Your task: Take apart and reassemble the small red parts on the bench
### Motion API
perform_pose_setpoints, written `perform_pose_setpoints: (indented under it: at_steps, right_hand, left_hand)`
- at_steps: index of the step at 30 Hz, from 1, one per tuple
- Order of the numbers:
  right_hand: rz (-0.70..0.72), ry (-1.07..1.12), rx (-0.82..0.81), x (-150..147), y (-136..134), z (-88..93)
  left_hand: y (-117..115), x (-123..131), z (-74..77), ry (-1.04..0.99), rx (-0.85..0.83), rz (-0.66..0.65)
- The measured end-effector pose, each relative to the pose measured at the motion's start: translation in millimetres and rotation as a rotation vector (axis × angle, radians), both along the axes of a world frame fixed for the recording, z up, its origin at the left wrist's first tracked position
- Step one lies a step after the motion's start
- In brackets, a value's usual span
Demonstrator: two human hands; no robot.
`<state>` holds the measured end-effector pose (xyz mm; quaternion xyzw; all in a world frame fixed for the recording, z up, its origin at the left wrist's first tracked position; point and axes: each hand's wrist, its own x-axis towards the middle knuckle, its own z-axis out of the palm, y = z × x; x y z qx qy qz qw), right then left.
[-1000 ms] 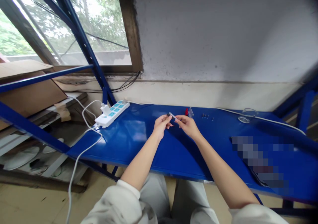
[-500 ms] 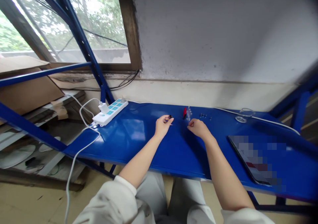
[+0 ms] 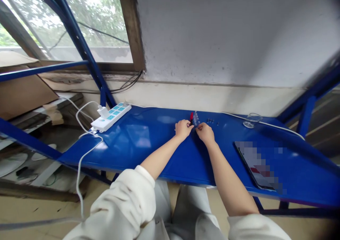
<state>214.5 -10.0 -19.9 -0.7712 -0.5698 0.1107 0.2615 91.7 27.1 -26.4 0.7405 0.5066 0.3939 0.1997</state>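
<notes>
My left hand [image 3: 183, 129] and my right hand [image 3: 205, 133] sit close together at the far side of the blue metal bench [image 3: 148, 155]. The left fingertips pinch a small dark part, mostly hidden by the fingers. Just beyond them stand a red piece [image 3: 191, 116] and a transparent ribbed plastic piece [image 3: 196, 118]. My right fingertips are bunched against the base of the transparent piece, and I cannot tell whether they hold anything. A short row of tiny dark parts [image 3: 211, 120] lies to the right of my right hand.
A white power strip [image 3: 111, 116] with teal switches and a plugged-in charger lies at the left, its white cable [image 3: 79, 158] dropping over the bench edge. Transparent round dishes [image 3: 249, 121] and a pixelated tablet [image 3: 255, 165] lie to the right. Blue shelf uprights frame the bench.
My hands have moved closer together, up to the red and transparent pieces. The view has shifted, with the bench lower and further left in the picture.
</notes>
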Motion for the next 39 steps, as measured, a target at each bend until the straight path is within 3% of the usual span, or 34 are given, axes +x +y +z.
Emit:
perform_pose_setpoints:
  at_steps: [7,11,18,26,29,33,36,39]
  right_hand:
    - [-0.018,-0.032,-0.022,-2.0,1.9,-3.8]
    - [-0.021,-0.039,-0.017,-2.1,3.0,-5.1]
    - [-0.027,-0.053,-0.028,-2.4,4.0,-4.1]
    - [-0.046,-0.080,-0.007,-4.0,3.3,-4.3]
    - [-0.083,-0.087,-0.029,-4.6,2.8,-3.4]
    - [-0.101,-0.101,-0.063,-8.5,0.5,1.2]
    - [-0.051,-0.116,-0.022,-17.0,-3.4,6.5]
    - [0.043,-0.129,0.057,-29.6,-8.6,12.1]
  left_hand:
    - [-0.6,1.3,-6.7,0.201,0.044,0.041]
    - [-8.2,-2.3,-2.0,0.206,0.021,0.026]
    - [-30.9,-8.3,7.9,0.286,0.187,-0.057]
    - [-26.3,-8.4,12.4,0.317,0.196,-0.087]
    - [-21.0,-22.0,20.4,0.267,0.203,-0.063]
    - [-15.3,-50.2,29.9,0.045,0.170,0.050]
    - [-15.5,-69.0,30.1,-0.151,0.152,0.143]
    - [-19.1,-79.3,27.5,-0.295,0.174,0.142]
